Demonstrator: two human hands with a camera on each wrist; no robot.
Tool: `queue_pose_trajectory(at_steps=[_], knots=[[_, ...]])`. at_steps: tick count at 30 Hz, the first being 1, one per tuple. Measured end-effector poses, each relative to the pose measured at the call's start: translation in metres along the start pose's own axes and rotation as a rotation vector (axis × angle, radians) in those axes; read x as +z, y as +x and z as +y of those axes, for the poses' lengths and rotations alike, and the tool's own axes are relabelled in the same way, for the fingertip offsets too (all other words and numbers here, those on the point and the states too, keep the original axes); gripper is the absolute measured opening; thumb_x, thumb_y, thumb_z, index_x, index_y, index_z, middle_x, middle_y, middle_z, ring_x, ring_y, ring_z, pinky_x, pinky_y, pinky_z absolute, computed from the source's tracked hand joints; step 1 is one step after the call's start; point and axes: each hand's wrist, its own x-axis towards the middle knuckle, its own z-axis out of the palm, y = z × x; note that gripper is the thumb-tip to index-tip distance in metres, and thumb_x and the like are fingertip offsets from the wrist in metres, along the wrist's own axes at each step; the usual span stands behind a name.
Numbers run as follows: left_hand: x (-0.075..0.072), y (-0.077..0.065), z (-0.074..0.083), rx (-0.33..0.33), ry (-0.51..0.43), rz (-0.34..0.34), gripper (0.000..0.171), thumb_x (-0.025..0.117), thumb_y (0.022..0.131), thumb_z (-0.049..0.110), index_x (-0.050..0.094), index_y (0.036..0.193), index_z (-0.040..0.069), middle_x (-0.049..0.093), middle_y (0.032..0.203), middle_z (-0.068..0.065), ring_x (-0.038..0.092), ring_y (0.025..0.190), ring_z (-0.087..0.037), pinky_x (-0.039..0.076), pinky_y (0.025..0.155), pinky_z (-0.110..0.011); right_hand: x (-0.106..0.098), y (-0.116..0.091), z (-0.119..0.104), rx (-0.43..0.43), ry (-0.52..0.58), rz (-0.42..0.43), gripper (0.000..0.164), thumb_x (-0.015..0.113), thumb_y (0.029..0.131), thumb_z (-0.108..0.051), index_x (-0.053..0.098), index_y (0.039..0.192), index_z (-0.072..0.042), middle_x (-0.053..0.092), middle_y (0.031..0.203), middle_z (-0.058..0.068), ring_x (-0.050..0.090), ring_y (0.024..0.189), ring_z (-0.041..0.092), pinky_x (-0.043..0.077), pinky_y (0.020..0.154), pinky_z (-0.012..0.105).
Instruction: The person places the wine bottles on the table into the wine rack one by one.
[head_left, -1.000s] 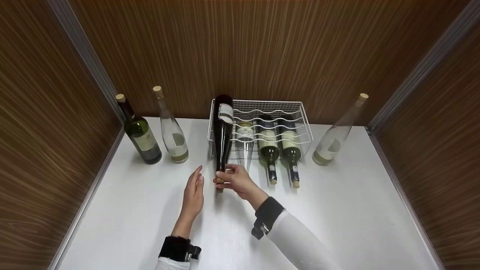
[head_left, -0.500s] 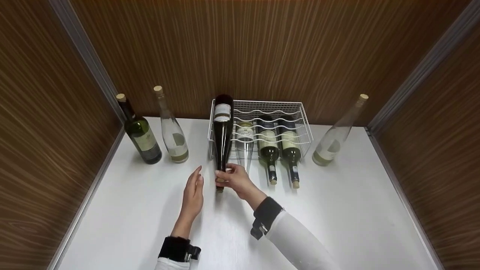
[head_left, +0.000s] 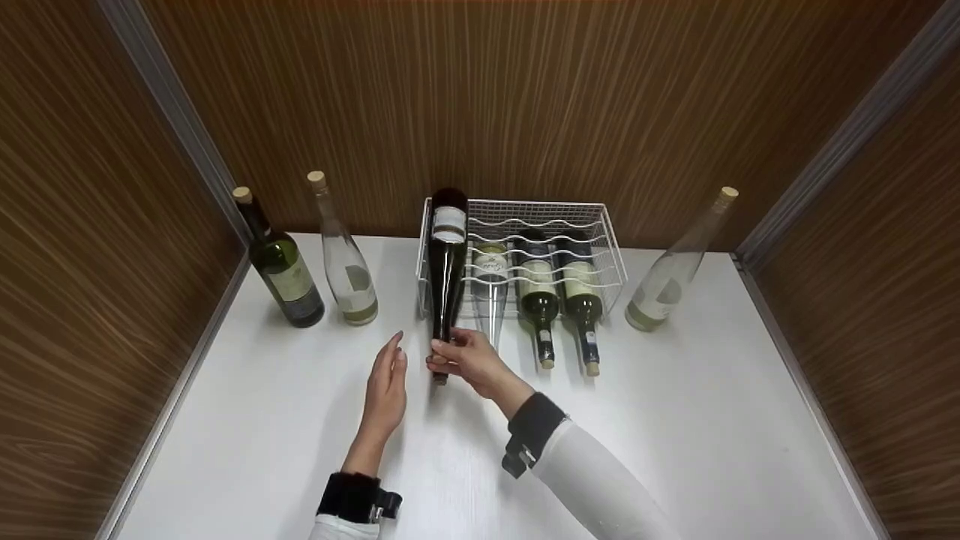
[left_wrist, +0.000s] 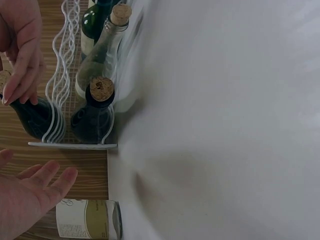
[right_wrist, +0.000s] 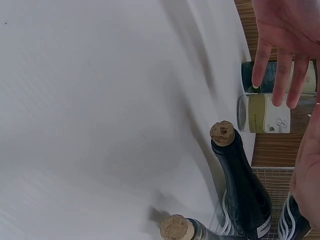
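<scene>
My right hand (head_left: 480, 364) pinches the corked neck of a dark wine bottle (head_left: 448, 262). This bottle lies on the upper wavy tier of a white wire wine rack (head_left: 613, 259), at its left end, base toward the back wall and white label facing up. Just below it, another dark bottle (left_wrist: 90, 122) lies in the lower tier, its cork (right_wrist: 222, 132) sticking out at the front. My left hand (head_left: 385, 394) is held left of the bottle necks, fingers extended and nothing in it. Beside the lower dark bottle lie a clear bottle (head_left: 491, 289) and two green ones, including a green bottle (head_left: 538, 300).
Left of the rack stand a green bottle (head_left: 289, 277) and a clear bottle (head_left: 349, 277), both corked. Another clear bottle (head_left: 667, 281) stands to its right. Wood-patterned panels (head_left: 480, 97) enclose the white table (head_left: 675, 450) at the back and sides.
The held wine bottle has rolled slightly about its length, so its slanted label now sits straight and faces up. Both hands have stayed nearly in place.
</scene>
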Motion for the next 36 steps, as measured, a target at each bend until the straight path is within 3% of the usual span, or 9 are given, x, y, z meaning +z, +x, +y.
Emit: queue_pose_trajectory(at_steps=[10, 14, 19, 22, 28, 32, 36], knots=[[0.001, 0.002, -0.002, -0.005, -0.004, -0.008, 0.047, 0.033, 0.109, 0.026, 0.037, 0.149, 0.002, 0.035, 0.152, -0.019, 0.032, 0.140, -0.035, 0.028, 0.112, -0.052, -0.004, -0.001, 0.000, 0.012, -0.053, -0.029, 0.032, 0.059, 0.098, -0.004, 0.051, 0.121, 0.017, 0.061, 0.087, 0.012, 0.068, 0.085, 0.022, 0.054, 0.088, 0.042], [-0.001, 0.002, -0.001, 0.007, 0.003, -0.007, 0.045, 0.033, 0.109, 0.022, 0.037, 0.149, 0.002, 0.035, 0.152, -0.019, 0.033, 0.139, -0.037, 0.029, 0.111, -0.052, -0.006, -0.003, -0.002, 0.032, -0.086, -0.033, 0.036, 0.060, 0.099, -0.009, 0.051, 0.122, 0.016, 0.062, 0.087, 0.011, 0.068, 0.087, 0.023, 0.051, 0.092, 0.050], [-0.003, 0.002, 0.000, 0.015, 0.015, 0.006, 0.045, 0.034, 0.109, 0.024, 0.038, 0.149, 0.002, 0.037, 0.151, -0.019, 0.036, 0.137, -0.038, 0.032, 0.110, -0.052, -0.010, -0.009, -0.005, 0.037, -0.115, -0.024, 0.051, 0.060, 0.100, -0.017, 0.042, 0.135, 0.015, 0.060, 0.102, 0.013, 0.066, 0.097, 0.031, 0.047, 0.093, 0.056], [-0.006, 0.003, -0.002, 0.008, 0.026, 0.019, 0.045, 0.036, 0.109, 0.023, 0.039, 0.148, 0.002, 0.037, 0.150, -0.019, 0.038, 0.135, -0.039, 0.034, 0.108, -0.053, -0.014, -0.016, -0.006, 0.031, -0.155, -0.018, 0.059, 0.059, 0.100, -0.022, 0.036, 0.142, 0.013, 0.058, 0.112, 0.016, 0.062, 0.107, 0.038, 0.051, 0.090, 0.052], [-0.013, 0.005, -0.003, -0.023, 0.041, 0.020, 0.048, 0.040, 0.108, 0.026, 0.036, 0.150, 0.004, 0.036, 0.151, -0.018, 0.037, 0.135, -0.036, 0.034, 0.108, -0.053, -0.027, -0.032, -0.009, 0.004, -0.298, -0.019, 0.066, 0.058, 0.101, -0.029, 0.029, 0.149, 0.008, 0.051, 0.129, 0.027, 0.054, 0.117, 0.044, 0.055, 0.086, 0.044], [-0.020, 0.009, -0.003, -0.022, 0.054, 0.018, 0.050, 0.041, 0.107, 0.029, 0.035, 0.151, 0.004, 0.034, 0.151, -0.019, 0.035, 0.136, -0.038, 0.031, 0.109, -0.056, -0.038, -0.040, -0.012, -0.035, -0.449, -0.005, 0.066, 0.056, 0.101, -0.033, 0.030, 0.151, 0.003, 0.051, 0.129, 0.025, 0.055, 0.115, 0.038, 0.054, 0.086, 0.043], [-0.027, 0.015, -0.003, -0.008, 0.078, 0.033, 0.052, 0.043, 0.107, 0.028, 0.034, 0.150, 0.001, 0.033, 0.151, -0.022, 0.033, 0.136, -0.040, 0.029, 0.109, -0.058, -0.049, -0.048, -0.017, -0.060, -0.520, 0.010, 0.064, 0.053, 0.103, -0.032, 0.028, 0.152, 0.001, 0.051, 0.129, 0.022, 0.057, 0.113, 0.034, 0.055, 0.084, 0.043]])
